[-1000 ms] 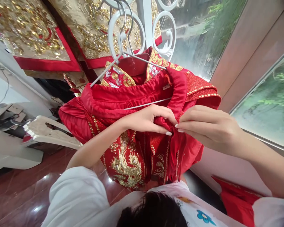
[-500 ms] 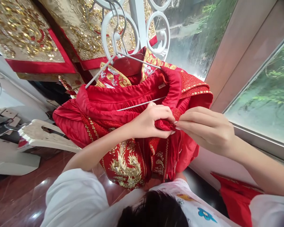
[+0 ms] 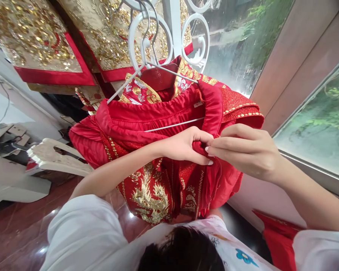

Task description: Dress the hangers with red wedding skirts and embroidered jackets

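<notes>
A red garment with gold embroidery hangs folded over a white wire hanger hooked on a white scrolled rack. My left hand is closed round a bunch of the red cloth at the garment's waist edge. My right hand meets it from the right, its fingers pinched on the same fold of cloth. Both hands touch at the fingertips just below the hanger's lower bar.
Gold-beaded panels with red borders hang at the upper left. A white carved chair stands at the left on a dark red glossy floor. A window runs along the right. More red cloth lies at the lower right.
My hands stay on the same fold; the left fingers have curled tighter round the cloth and the right fingers have closed in against them. The view has shifted slightly.
</notes>
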`<action>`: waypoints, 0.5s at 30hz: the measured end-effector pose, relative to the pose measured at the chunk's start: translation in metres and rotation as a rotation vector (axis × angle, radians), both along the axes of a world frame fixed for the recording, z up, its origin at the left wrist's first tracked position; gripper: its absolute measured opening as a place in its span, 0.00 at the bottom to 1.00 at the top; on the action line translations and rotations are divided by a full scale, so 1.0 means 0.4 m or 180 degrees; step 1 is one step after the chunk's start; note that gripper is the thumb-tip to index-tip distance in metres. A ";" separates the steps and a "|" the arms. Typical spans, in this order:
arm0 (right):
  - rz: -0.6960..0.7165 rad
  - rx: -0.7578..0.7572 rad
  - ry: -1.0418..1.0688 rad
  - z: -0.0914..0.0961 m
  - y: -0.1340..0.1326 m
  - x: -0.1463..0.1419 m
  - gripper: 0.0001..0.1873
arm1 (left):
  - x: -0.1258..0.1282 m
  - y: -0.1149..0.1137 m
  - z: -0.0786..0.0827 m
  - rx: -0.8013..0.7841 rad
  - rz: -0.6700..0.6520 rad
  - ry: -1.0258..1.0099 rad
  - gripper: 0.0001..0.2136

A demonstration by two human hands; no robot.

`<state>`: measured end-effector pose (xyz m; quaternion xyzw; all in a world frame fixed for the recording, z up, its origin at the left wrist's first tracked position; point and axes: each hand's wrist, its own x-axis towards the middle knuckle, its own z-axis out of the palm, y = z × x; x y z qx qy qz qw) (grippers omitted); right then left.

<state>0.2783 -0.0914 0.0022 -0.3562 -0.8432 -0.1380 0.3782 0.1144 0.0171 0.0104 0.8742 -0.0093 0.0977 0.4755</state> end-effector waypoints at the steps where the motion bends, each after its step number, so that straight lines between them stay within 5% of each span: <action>1: -0.0045 0.0031 0.0082 -0.006 0.004 -0.004 0.11 | 0.000 0.004 -0.001 0.0005 -0.0017 -0.0003 0.06; 5: -0.0184 0.0889 -0.0382 -0.033 -0.003 -0.028 0.06 | -0.026 0.000 0.004 0.0687 0.0020 -0.0094 0.05; 11: -0.0425 0.1246 -0.0275 -0.137 -0.031 -0.057 0.06 | -0.118 -0.049 -0.028 0.2078 0.1524 -0.0584 0.28; 15: -0.0684 0.1261 -0.0014 -0.192 -0.032 -0.080 0.07 | -0.148 -0.071 -0.078 0.2977 0.1582 -0.0262 0.10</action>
